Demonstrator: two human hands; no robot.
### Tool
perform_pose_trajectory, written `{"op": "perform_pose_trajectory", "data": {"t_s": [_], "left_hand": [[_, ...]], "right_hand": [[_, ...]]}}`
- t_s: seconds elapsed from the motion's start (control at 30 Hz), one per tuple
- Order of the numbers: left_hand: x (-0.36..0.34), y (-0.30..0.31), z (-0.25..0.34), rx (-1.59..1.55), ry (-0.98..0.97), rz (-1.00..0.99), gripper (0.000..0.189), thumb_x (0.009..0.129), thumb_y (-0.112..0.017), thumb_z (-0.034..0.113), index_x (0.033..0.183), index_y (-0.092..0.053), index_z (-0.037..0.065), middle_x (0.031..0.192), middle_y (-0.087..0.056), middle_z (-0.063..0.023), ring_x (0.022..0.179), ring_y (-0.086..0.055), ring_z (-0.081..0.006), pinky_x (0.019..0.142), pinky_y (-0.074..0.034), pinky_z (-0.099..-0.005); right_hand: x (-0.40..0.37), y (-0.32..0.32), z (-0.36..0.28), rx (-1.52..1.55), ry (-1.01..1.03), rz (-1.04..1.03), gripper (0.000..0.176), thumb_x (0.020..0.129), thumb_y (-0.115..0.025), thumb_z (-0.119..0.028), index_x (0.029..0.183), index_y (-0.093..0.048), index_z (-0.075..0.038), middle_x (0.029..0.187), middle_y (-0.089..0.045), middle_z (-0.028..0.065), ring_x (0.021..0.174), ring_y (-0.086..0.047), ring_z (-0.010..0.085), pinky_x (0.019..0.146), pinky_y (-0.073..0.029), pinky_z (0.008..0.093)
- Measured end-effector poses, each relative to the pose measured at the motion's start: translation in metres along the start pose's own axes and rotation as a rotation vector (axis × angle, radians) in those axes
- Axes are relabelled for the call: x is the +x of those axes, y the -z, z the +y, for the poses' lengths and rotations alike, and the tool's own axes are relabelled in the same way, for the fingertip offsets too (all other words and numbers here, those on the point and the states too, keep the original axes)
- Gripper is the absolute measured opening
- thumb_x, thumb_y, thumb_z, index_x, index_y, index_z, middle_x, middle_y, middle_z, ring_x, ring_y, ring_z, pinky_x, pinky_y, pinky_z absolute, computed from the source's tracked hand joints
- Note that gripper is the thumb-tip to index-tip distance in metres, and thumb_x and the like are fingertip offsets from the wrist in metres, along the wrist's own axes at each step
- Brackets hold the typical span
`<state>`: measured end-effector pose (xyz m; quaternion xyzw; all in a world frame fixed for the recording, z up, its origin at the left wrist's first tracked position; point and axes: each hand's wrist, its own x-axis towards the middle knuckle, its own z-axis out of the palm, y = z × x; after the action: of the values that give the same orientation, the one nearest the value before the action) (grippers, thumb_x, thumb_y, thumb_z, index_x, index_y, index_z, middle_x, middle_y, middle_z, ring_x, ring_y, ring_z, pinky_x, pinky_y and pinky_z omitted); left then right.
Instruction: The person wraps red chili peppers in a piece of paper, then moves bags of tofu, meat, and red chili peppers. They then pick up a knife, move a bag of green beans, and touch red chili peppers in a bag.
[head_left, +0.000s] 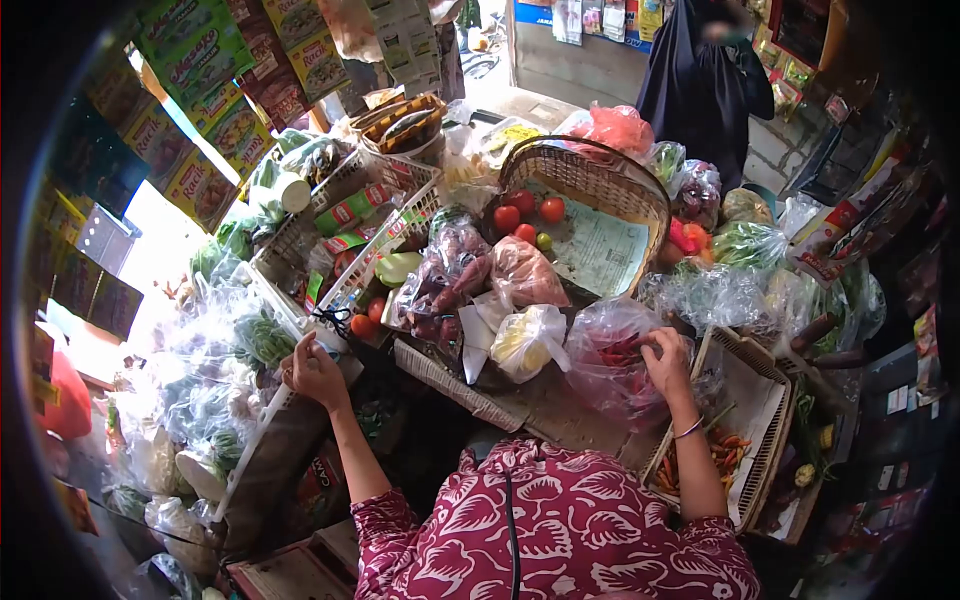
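Note:
My right hand is at the right side of a clear plastic bag of dark red chilies, fingers curled in a pinch against the plastic. My left hand is raised at the edge of a white crate, with its fingers bent together; what they hold, if anything, I cannot make out. Left of the chili bag lies a knotted plastic bag with pale yellow contents. Behind it sits a bag of pinkish-brown produce, beside bagged purple-red shallots.
A wicker basket holds several tomatoes and a paper sheet. On the right, a shallow basket contains orange chilies. Bagged vegetables fill the left side. Seasoning sachets hang upper left. A person in dark clothing stands across the stall.

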<state>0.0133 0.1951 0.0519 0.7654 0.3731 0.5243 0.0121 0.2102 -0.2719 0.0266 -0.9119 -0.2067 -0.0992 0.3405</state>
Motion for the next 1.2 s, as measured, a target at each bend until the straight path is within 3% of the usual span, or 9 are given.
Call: {"op": "perform_pose_trajectory", "data": {"t_s": [0.07, 1.07, 1.2], "left_hand": [[0.0, -0.002, -0.003, -0.025, -0.042, 0.031, 0.016, 0.072, -0.056, 0.014, 0.082, -0.067, 0.017, 0.065, -0.054, -0.0009, 0.069, -0.049, -0.0186, 0.072, -0.036, -0.0327], [-0.001, -0.002, -0.001, 0.039, -0.028, 0.024, 0.018, 0.07, -0.056, 0.012, 0.084, -0.067, 0.018, 0.067, -0.055, -0.0012, 0.072, -0.05, -0.0197, 0.075, -0.035, -0.0345], [-0.002, -0.005, -0.006, 0.037, -0.05, 0.023, 0.019, 0.07, -0.057, 0.012, 0.085, -0.067, 0.019, 0.066, -0.054, -0.0002, 0.067, -0.048, -0.0184, 0.069, -0.035, -0.0338]], "right_hand": [[0.0, 0.0, 0.002, -0.002, 0.001, 0.0, 0.011, 0.071, -0.06, -0.011, 0.081, -0.062, -0.007, 0.09, -0.054, 0.009, 0.09, -0.051, 0.0279, 0.082, -0.039, 0.0378], [-0.001, -0.001, 0.005, 0.02, 0.0, 0.014, 0.01, 0.07, -0.06, -0.01, 0.079, -0.061, -0.006, 0.089, -0.055, 0.0092, 0.09, -0.051, 0.028, 0.08, -0.039, 0.0377], [-0.001, -0.004, 0.011, 0.004, 0.037, 0.038, 0.009, 0.069, -0.06, -0.01, 0.078, -0.062, -0.008, 0.089, -0.055, 0.0091, 0.089, -0.051, 0.0286, 0.081, -0.038, 0.0388]]}}
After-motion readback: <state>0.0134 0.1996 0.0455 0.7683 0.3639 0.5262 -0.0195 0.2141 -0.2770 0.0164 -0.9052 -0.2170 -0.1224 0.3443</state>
